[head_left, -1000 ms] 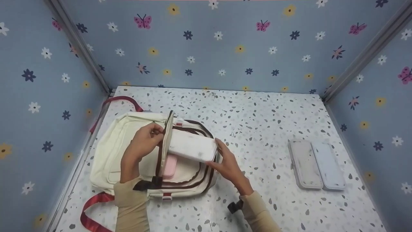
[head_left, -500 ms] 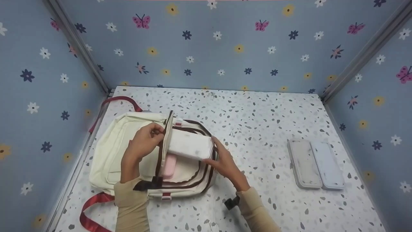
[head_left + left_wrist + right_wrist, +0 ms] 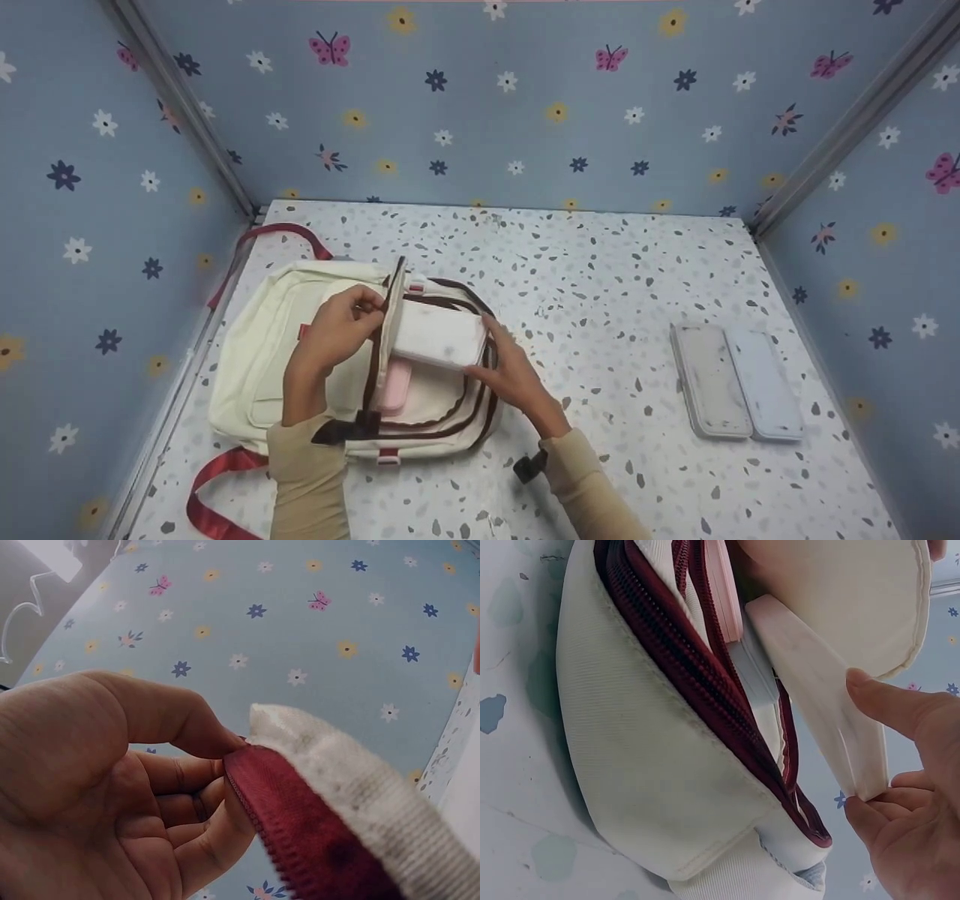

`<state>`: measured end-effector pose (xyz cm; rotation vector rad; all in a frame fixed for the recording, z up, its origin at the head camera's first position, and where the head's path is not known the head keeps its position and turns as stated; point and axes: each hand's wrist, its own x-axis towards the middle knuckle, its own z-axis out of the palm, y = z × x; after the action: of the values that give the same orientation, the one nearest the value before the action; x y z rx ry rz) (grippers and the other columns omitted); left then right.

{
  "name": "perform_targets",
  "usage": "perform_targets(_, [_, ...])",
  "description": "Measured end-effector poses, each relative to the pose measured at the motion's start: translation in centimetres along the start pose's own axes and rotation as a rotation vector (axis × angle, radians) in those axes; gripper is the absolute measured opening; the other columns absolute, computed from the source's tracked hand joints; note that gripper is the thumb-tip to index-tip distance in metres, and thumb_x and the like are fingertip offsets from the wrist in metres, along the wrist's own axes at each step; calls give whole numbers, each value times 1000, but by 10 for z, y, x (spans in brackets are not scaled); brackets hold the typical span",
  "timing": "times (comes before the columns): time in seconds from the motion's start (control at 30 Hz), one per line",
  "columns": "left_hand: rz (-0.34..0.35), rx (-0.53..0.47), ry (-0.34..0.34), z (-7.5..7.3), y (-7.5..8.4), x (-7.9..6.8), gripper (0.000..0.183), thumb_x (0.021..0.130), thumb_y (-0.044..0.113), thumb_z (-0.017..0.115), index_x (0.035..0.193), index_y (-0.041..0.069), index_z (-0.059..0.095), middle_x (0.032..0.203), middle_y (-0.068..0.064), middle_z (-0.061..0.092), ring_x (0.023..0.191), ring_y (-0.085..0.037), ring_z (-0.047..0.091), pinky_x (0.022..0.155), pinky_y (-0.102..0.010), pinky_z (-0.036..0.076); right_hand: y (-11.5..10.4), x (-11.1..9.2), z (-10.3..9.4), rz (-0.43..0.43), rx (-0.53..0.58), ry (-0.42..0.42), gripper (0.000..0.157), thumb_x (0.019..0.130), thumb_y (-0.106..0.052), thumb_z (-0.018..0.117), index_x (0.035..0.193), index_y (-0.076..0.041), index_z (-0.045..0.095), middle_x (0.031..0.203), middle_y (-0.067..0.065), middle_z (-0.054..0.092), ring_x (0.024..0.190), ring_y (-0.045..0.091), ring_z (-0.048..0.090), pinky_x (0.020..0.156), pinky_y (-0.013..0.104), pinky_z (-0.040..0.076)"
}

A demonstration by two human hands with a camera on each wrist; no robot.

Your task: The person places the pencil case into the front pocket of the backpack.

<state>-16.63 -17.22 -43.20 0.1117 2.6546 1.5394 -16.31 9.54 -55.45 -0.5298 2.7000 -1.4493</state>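
Note:
A cream backpack (image 3: 244,375) with dark red zips lies on the terrazzo-patterned table, its front flap (image 3: 391,322) raised. My left hand (image 3: 336,330) pinches the zipped edge (image 3: 292,810) of that flap between thumb and fingers. In my right hand (image 3: 517,371), thumb and fingers grip the outer end of a white flat case (image 3: 439,336), perhaps a pencil case. Its other end is hidden behind the flap, inside the bag opening. Below it sits a pink case (image 3: 395,386) in the bag; the right wrist view also shows a grey-blue case (image 3: 756,675) beside the pink one.
On the table's right side, a grey case (image 3: 712,382) and a light blue case (image 3: 765,386) lie side by side. Red straps (image 3: 214,495) trail from the backpack's left. Flower-patterned walls (image 3: 510,105) enclose the table at the back and both sides.
My right hand has moved left with the white case, sliding it further behind the flap into the bag. The left hand keeps its pinch on the flap, nearly still.

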Motion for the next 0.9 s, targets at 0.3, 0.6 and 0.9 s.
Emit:
perform_targets(0.3, [-2,0,-17,0,0,0,15,89,4,52,101,-2,59,90,-11,58,76,-15,54,65,-25,47,0,10,9,-50,44,-28,94,80,-25,77,150,0,19,155,19,24,141,28,31,112,37,31])
perform_targets(0.6, [-2,-9,-12,-1,0,-1,14,88,4,53,100,-2,59,89,-11,59,76,-16,54,64,-24,46,-3,18,18,-49,100,-35,95,78,-16,78,150,1,18,155,22,20,138,33,34,110,33,32])
perform_targets(0.9, [1,0,-4,-1,-1,-1,14,88,4,53,99,-2,59,88,-10,58,77,-16,53,64,-24,44,-7,28,23,-65,-20,-53,92,80,-24,76,149,4,21,155,20,25,141,28,31,114,37,26])
